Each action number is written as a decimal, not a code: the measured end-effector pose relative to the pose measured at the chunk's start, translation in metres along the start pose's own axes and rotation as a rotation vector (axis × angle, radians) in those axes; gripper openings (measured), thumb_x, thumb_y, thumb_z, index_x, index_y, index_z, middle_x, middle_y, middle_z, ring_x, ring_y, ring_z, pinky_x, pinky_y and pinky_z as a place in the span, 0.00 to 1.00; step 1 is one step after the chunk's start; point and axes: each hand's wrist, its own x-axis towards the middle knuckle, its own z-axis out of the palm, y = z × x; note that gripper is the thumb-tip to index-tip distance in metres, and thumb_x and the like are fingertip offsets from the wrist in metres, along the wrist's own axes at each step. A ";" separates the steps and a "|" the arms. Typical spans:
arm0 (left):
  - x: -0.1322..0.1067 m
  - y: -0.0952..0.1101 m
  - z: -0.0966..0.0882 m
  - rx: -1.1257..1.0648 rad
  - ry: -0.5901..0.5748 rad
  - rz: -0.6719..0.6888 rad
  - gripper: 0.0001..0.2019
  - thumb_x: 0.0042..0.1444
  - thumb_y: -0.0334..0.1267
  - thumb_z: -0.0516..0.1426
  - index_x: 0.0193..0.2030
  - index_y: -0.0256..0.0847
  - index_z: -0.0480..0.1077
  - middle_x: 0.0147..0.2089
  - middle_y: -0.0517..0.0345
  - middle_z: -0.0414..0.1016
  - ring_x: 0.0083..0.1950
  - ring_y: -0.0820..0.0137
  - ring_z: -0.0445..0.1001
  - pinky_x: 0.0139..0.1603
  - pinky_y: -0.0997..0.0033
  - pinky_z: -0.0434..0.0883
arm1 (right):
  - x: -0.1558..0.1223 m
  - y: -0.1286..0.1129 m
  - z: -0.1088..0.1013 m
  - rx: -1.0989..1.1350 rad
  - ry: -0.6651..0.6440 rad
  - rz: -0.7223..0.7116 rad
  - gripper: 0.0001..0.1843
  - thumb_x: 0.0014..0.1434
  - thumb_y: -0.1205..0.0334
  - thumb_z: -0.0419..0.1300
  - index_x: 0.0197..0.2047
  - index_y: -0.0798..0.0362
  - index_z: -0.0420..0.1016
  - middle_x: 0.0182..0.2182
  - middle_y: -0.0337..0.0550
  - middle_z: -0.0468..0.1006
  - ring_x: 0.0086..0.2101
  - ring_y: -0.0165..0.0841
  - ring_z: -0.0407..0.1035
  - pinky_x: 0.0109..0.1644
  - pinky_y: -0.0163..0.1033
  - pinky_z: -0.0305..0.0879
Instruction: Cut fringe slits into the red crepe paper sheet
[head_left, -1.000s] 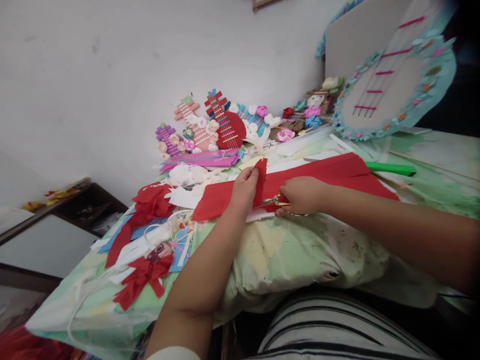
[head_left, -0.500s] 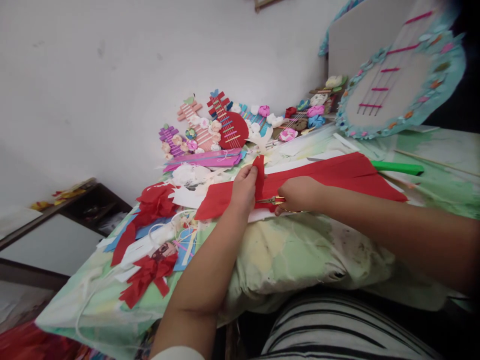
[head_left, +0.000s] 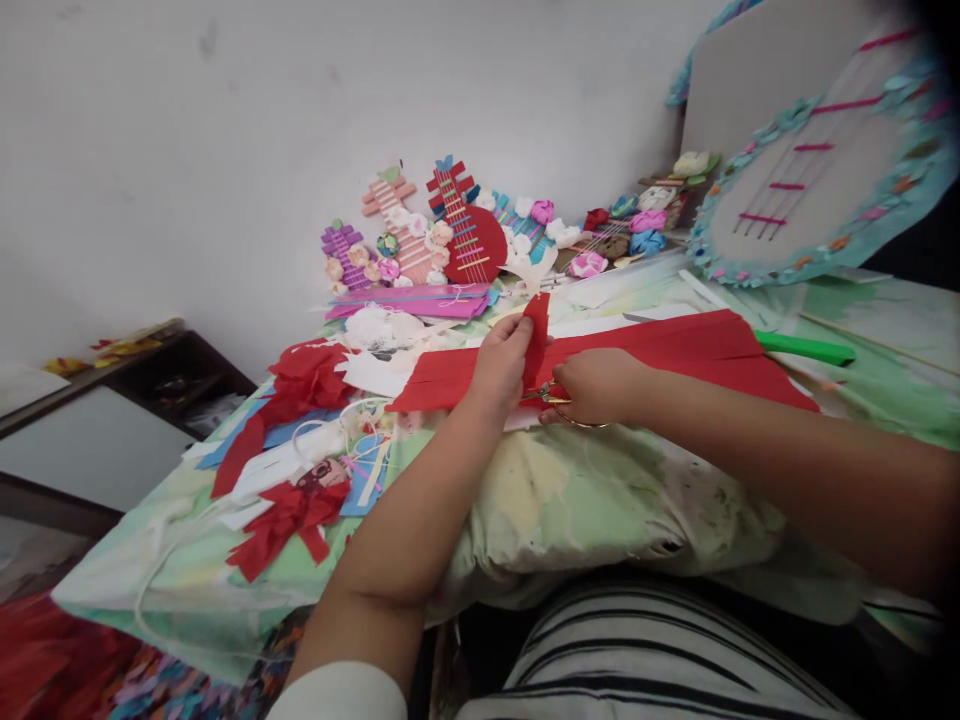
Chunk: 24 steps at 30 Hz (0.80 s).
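Note:
My left hand [head_left: 501, 362] is closed on a narrow red paper piece [head_left: 537, 325], pinching it upright between thumb and fingers. In my right hand [head_left: 596, 385] is a pair of scissors [head_left: 546, 394] with gold-coloured handles, its blades pointing left at the lower part of that piece. The blade tips are partly hidden by my left hand. Beneath and behind both hands lies a long sheet of red paper [head_left: 694, 345], with white paper showing under its edges. Whether the pinched piece is still joined to the sheet I cannot tell.
Paper-decorated toy instruments [head_left: 474, 240] lean along the wall, and a big light-blue one [head_left: 817, 190] stands at the right. Crumpled red paper [head_left: 307, 385] and a doll-like figure [head_left: 324, 475] lie left. A green strip [head_left: 806, 347] rests right of the sheet; a cloth [head_left: 525, 540] covers the table.
The view has shifted slightly. The red piece in my left hand now leans a little to the right. Both hands stay close together, the scissors still at its lower part.

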 end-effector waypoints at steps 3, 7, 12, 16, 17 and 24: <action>-0.001 0.000 0.001 0.006 -0.008 -0.014 0.04 0.54 0.34 0.54 0.30 0.38 0.66 0.22 0.63 0.67 0.24 0.76 0.69 0.32 0.75 0.68 | 0.003 -0.004 -0.002 0.016 -0.006 0.010 0.33 0.45 0.33 0.47 0.31 0.56 0.73 0.27 0.52 0.73 0.29 0.40 0.68 0.29 0.39 0.57; 0.000 0.000 0.000 0.004 -0.002 -0.010 0.03 0.54 0.35 0.54 0.31 0.39 0.67 0.22 0.63 0.67 0.24 0.77 0.69 0.31 0.75 0.67 | 0.006 -0.006 -0.003 0.029 -0.003 0.012 0.30 0.45 0.36 0.50 0.30 0.57 0.73 0.26 0.52 0.72 0.29 0.40 0.68 0.28 0.38 0.57; 0.002 0.001 -0.001 -0.031 0.012 0.014 0.04 0.55 0.33 0.51 0.30 0.38 0.65 0.22 0.64 0.66 0.23 0.77 0.69 0.30 0.76 0.68 | 0.006 -0.001 -0.001 0.008 -0.001 0.021 0.30 0.47 0.37 0.50 0.30 0.58 0.73 0.26 0.54 0.73 0.30 0.42 0.68 0.27 0.38 0.56; 0.003 0.009 -0.002 -0.053 0.028 0.048 0.05 0.56 0.32 0.51 0.30 0.38 0.64 0.22 0.65 0.65 0.23 0.78 0.69 0.31 0.77 0.68 | 0.001 0.004 -0.003 -0.005 -0.002 0.019 0.33 0.46 0.32 0.45 0.30 0.56 0.72 0.26 0.52 0.73 0.28 0.42 0.68 0.27 0.40 0.57; 0.004 0.013 -0.003 -0.053 0.031 0.055 0.05 0.56 0.33 0.51 0.30 0.38 0.63 0.22 0.65 0.65 0.23 0.78 0.69 0.29 0.77 0.68 | -0.001 0.006 -0.004 -0.008 -0.007 0.014 0.34 0.45 0.31 0.44 0.30 0.55 0.71 0.26 0.52 0.73 0.28 0.42 0.67 0.27 0.40 0.57; 0.007 0.043 -0.016 -0.072 0.133 0.164 0.08 0.57 0.38 0.51 0.28 0.41 0.58 0.16 0.70 0.56 0.15 0.80 0.59 0.17 0.83 0.58 | 0.000 0.015 0.000 0.037 -0.057 0.008 0.32 0.48 0.35 0.45 0.35 0.57 0.70 0.33 0.53 0.73 0.32 0.41 0.68 0.29 0.38 0.57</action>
